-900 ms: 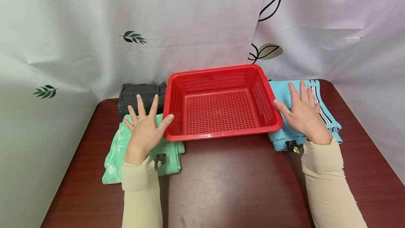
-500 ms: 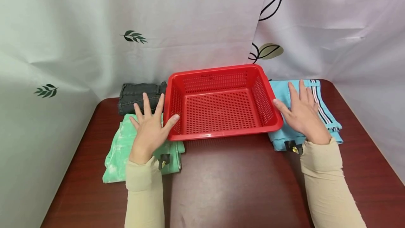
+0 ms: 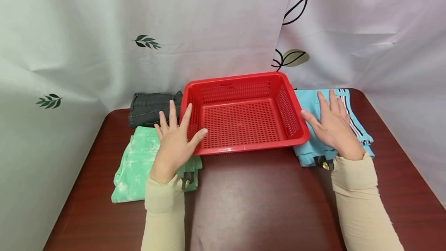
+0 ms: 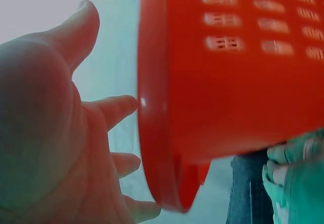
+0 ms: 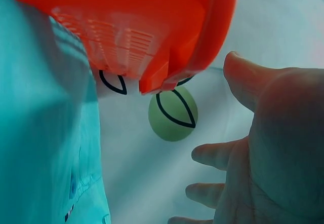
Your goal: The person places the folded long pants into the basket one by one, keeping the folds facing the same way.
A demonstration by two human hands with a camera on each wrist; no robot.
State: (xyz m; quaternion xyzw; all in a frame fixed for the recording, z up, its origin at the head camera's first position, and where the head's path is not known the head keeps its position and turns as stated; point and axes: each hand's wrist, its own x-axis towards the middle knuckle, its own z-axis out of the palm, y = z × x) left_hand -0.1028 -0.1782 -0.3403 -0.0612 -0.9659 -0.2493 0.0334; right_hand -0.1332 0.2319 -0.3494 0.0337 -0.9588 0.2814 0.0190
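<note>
A red plastic basket with perforated walls and floor stands at the middle of the table, nothing inside it. My left hand, fingers spread, hovers over the basket's near left corner and overlaps its rim in the head view. In the left wrist view its fingertips come right up to the basket rim. My right hand is spread above the folded light blue garment, its thumb beside the basket's right rim. The right wrist view shows a gap between that thumb and the basket. Neither hand grips anything.
A folded green garment lies left of the basket, partly under my left hand. Behind it is a folded dark denim garment. A pale curtain with leaf prints hangs behind the dark red-brown table.
My left hand has moved right, from over the green garment to the basket's near left corner. The right hand and the basket have stayed nearly in place.
</note>
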